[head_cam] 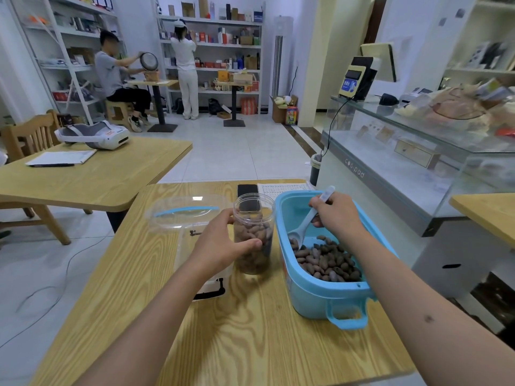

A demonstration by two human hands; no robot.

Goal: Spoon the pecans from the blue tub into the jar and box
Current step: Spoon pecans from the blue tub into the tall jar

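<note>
My left hand [223, 243] curls its fingers round the clear jar [253, 235], part full of pecans, upright on the surface [250, 330]; my right hand [335, 215] pinches the pale spoon [306, 221], its bowl down among the pecans [326, 260] in the blue tub [320, 296]. The clear box [206, 274] sits just beyond my left fingers.

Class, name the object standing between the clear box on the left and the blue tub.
In the head view, the clear jar, partly filled with pecans, stands between the clear box and the blue tub, gripped by the left hand.
</note>
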